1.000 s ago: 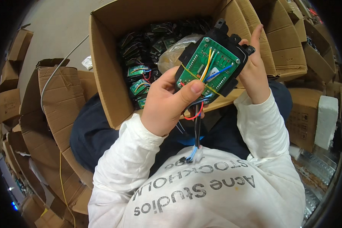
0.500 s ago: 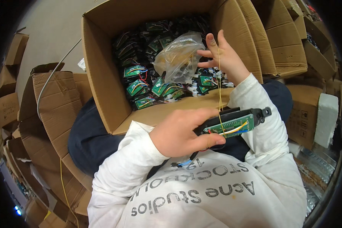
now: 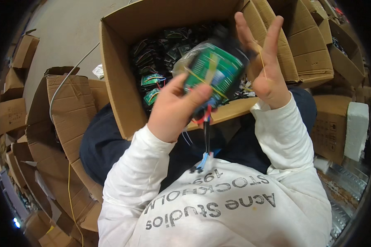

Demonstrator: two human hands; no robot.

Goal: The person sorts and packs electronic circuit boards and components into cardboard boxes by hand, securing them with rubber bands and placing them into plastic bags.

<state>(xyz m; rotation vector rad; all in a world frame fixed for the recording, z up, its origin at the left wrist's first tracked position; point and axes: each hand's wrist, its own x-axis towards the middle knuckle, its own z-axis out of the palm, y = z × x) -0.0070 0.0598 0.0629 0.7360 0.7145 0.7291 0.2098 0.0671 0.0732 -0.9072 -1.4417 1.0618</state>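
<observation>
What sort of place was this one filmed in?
Probably an electronics assembly or packing area: an open cardboard box holds many wired circuit boards, more cartons stand around, and the left hand holds a wired green board.

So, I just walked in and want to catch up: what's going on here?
A person's left hand grips a wired green circuit board, blurred here, by an open cardboard box. A thin yellow band crosses the board. The right hand is spread beside it, not gripping the board, with a yellow strand at its fingers. More wired boards lie in the box.
</observation>
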